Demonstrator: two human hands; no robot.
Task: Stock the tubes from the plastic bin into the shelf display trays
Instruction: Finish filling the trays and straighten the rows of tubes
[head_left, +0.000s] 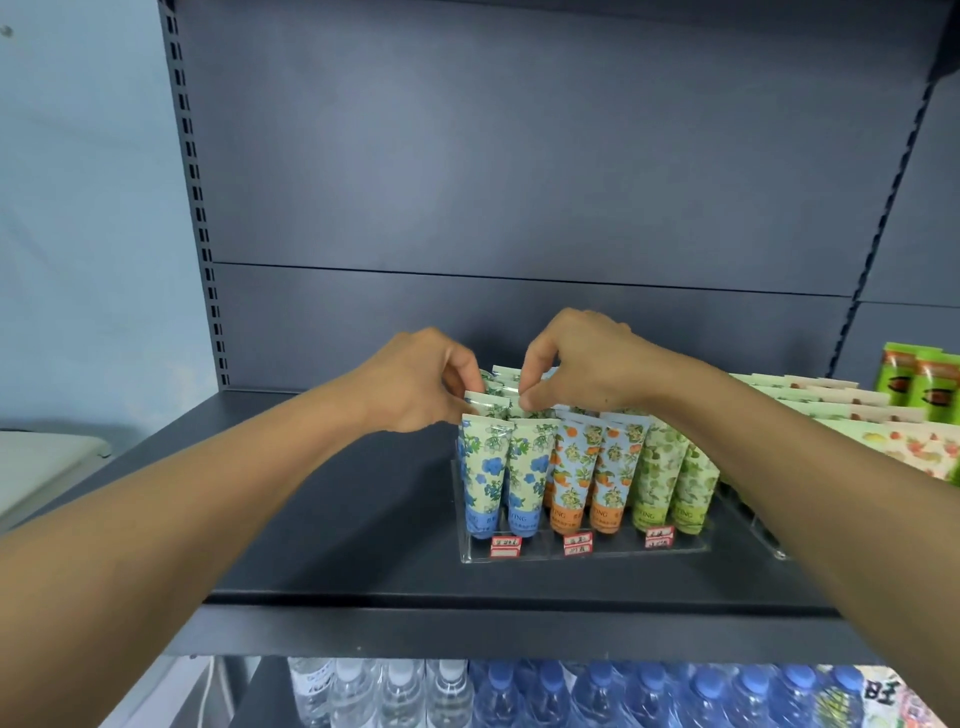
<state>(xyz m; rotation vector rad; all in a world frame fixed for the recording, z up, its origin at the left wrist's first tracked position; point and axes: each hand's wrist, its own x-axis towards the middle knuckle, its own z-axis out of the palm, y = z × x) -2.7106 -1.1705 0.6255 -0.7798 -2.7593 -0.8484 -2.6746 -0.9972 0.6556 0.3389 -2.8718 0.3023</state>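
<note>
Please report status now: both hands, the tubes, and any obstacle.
Left hand and right hand both pinching top edges of blue-flower tubes in rear rows of clear tray. Front rows full, upright. Plastic bin not in view. Nothing blocking.

left hand (415, 382) fingers curled, right hand (582, 358) fingers pinching

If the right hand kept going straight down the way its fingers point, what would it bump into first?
Probably the blue-flower tubes in the clear tray: the right hand already pinches a tube top there, fingers aimed down.
</note>
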